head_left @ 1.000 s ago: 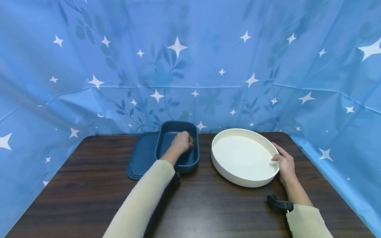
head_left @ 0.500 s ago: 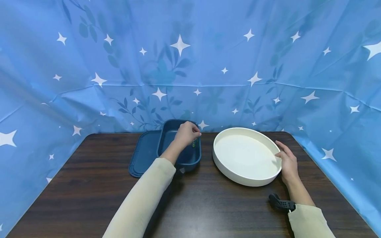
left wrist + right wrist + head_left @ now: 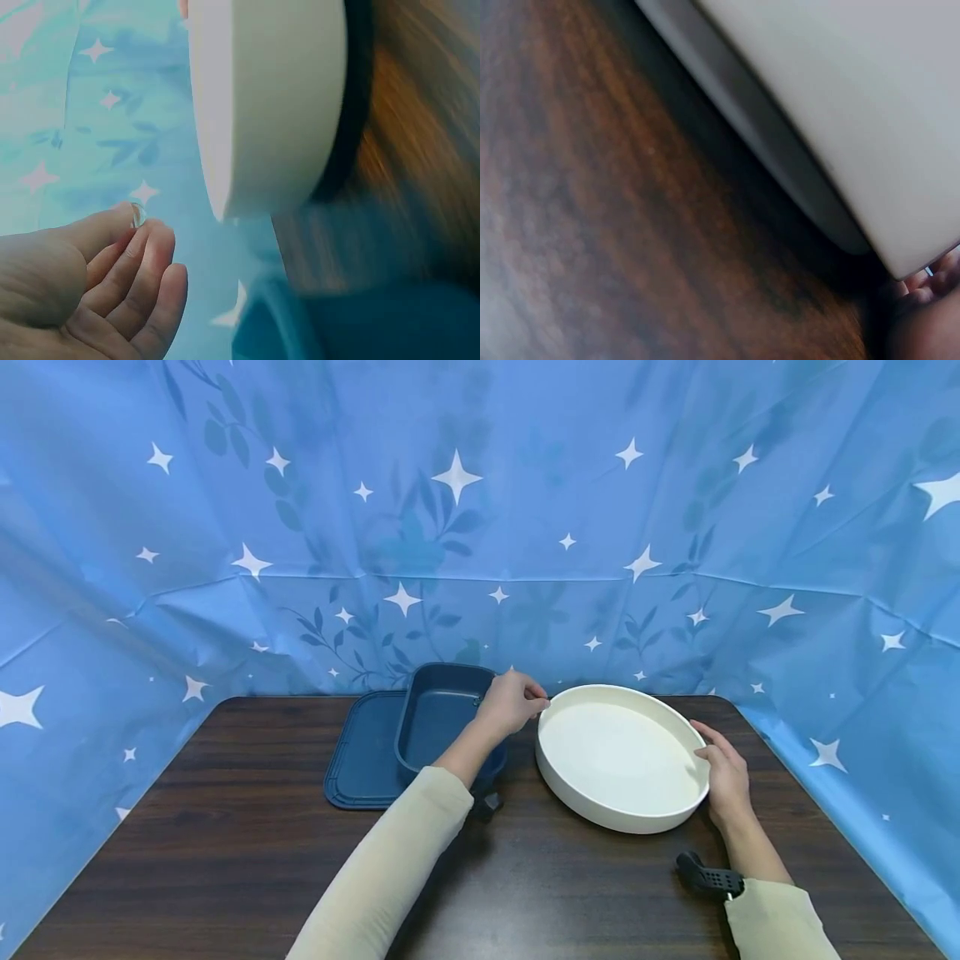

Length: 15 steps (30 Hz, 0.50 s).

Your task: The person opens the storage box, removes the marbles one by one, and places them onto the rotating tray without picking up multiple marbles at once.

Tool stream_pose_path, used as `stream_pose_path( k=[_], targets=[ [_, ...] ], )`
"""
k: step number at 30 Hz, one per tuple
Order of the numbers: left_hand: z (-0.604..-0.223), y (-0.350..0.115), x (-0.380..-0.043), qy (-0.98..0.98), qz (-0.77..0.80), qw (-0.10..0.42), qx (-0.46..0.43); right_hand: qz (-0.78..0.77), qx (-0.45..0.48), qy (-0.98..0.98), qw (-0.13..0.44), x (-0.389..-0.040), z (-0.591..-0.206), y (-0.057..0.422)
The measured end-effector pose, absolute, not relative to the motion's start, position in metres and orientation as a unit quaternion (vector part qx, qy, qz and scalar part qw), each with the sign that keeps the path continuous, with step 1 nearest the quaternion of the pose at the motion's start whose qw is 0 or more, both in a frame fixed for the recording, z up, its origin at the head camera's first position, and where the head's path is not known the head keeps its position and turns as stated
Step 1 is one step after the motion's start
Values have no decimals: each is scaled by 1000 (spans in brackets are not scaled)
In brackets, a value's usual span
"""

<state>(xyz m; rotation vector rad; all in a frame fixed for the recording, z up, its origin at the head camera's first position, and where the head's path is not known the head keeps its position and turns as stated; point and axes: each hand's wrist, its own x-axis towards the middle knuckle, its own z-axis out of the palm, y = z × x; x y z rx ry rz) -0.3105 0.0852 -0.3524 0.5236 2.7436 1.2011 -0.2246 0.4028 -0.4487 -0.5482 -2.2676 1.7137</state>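
White round tray (image 3: 618,760), low-walled, pale inside and out; located at the right of centre on the dark wood-grain tabletop (image 3: 225,860), near its far edge; held at its right rim by the right hand (image 3: 727,777), thumb over the rim, fingers along the outer wall. Small clear object (image 3: 139,215), glassy; pinched between the thumb and fingertips of the left hand (image 3: 510,702), remaining fingers curled; this hand is at the tray's left rim, its wrist crossing the right side of the blue box; whether it touches the rim cannot be told from the head view, while in the left wrist view the fingertips appear apart from the tray wall. Blue box (image 3: 438,727), rectangular, round-cornered, open-topped; left of the tray and apart from it; within, beside the wrist, a tiny item (image 3: 477,700), too small to identify. Blue panel (image 3: 363,760), flat, with a grooved border; at the box's left, partly hidden by it. Black wrist device (image 3: 705,877), at the right sleeve (image 3: 780,918); backdrop, one blue curtain (image 3: 555,485), printed with white stars and leaf sprays.
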Motion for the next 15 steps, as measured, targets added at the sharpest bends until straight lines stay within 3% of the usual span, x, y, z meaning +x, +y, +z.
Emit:
stream_pose_path(
  k=[10,15],
  targets=[
    [-369,133,-305,887,421,67,180,578,-186,-785,122,-227,-449,404],
    [-381,154,-306,910,352,61,210,582,-199,-779,122,-225,-450,403]
  ],
)
